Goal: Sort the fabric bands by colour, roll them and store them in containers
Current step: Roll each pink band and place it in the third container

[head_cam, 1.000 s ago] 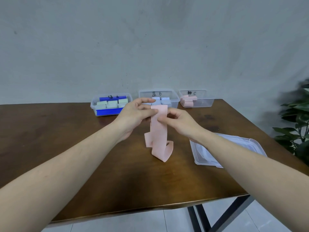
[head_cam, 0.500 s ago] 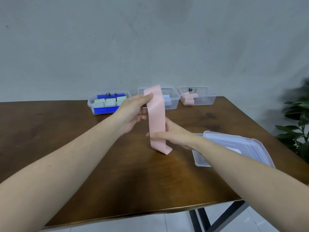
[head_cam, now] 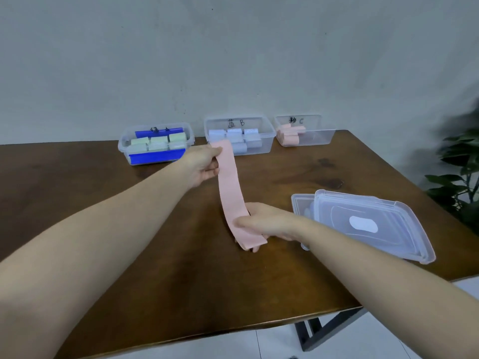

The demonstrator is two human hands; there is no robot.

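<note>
You are holding the pink band (head_cam: 231, 195) stretched out flat above the tabletop (head_cam: 129, 242), its far end up near the middle container and its near end hanging just over the wood. Your left hand (head_cam: 202, 165) is pinching the far end between thumb and fingers, and your right hand (head_cam: 261, 221) is gripping the near end, fingers curled round it. By my reading you are straightening the band before rolling; next you are needing to start a tight turn at one end and keep the edges in line as it winds. The roll is belonging in the pink container (head_cam: 305, 130), at the back right, where pink rolls are already lying with room beside them. The stacked lids (head_cam: 368, 224) are sitting just beside your right wrist, and the tabletop's right edge is close beyond them. The bare wood in front of you is giving you room to roll.
</note>
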